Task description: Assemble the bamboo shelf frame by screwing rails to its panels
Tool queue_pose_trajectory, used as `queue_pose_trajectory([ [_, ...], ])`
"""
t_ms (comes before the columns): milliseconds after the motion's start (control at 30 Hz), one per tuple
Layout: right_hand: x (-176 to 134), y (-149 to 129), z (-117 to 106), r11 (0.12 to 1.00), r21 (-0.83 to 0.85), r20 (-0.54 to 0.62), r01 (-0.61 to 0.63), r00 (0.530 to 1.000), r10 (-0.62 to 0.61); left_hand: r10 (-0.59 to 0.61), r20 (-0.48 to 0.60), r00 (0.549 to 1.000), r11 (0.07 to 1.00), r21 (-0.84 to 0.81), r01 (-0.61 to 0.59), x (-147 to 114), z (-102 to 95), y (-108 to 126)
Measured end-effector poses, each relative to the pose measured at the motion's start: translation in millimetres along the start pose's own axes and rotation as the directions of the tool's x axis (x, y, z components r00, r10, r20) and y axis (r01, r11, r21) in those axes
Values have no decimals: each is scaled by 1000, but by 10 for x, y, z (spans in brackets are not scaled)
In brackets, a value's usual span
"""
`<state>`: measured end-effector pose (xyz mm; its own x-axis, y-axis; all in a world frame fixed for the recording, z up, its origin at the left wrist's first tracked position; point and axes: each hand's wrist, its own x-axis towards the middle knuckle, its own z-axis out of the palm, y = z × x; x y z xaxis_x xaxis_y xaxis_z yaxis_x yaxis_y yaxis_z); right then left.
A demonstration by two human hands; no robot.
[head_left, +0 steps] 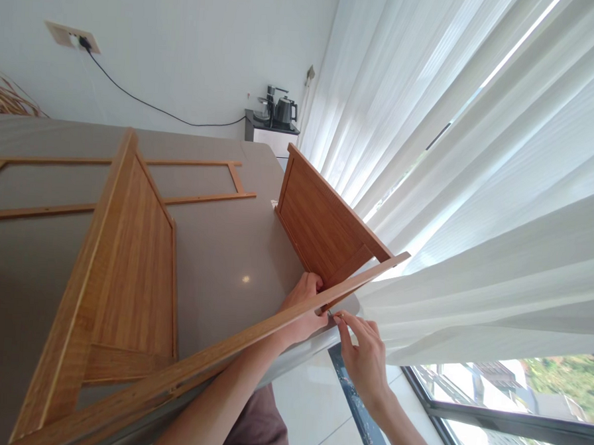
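A wooden side panel (322, 214) stands upright on the table's right side. A long wooden rail (252, 323) runs across it in front, toward the lower left, and meets a second upright wooden panel (135, 260). My left hand (303, 309) is closed around the lower end of the right panel, beneath the rail, with its thumb on the near side. Close to that thumb, my right hand (363, 349) pinches a small, thin metal piece (330, 314) against the wood. Whether it is a screw or a key is too small to tell.
A wooden ladder-like frame (199, 198) lies flat on the grey-covered table (215, 258). An electric kettle (285, 109) stands on a small cabinet (274, 136) by the wall. Sheer white curtains (457, 211) hang along the window at the right.
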<state>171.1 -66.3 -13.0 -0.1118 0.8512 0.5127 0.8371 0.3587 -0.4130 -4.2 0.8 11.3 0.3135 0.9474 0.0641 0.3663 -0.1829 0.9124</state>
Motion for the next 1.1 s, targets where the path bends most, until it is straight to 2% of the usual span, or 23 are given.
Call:
queue_pose_trajectory([
  [200,88,-15,5,973,72,5,-220,975,220,35,-2,999,997,62,-35,-14,-54,66],
  [467,107,54,-4,961,97,15,-258,966,258,31,-15,999,997,69,-30,-12,-29,29],
  [600,33,55,-16,975,51,0,-216,976,216,54,-20,998,996,78,-52,-9,-11,12],
  [900,-1,45,29,1000,-27,-13,3,1000,-3,47,-23,999,996,83,-45,-11,-9,10],
  [1100,7,16,11,998,-42,9,44,999,-44,51,-13,999,996,77,-50,-9,-18,34],
])
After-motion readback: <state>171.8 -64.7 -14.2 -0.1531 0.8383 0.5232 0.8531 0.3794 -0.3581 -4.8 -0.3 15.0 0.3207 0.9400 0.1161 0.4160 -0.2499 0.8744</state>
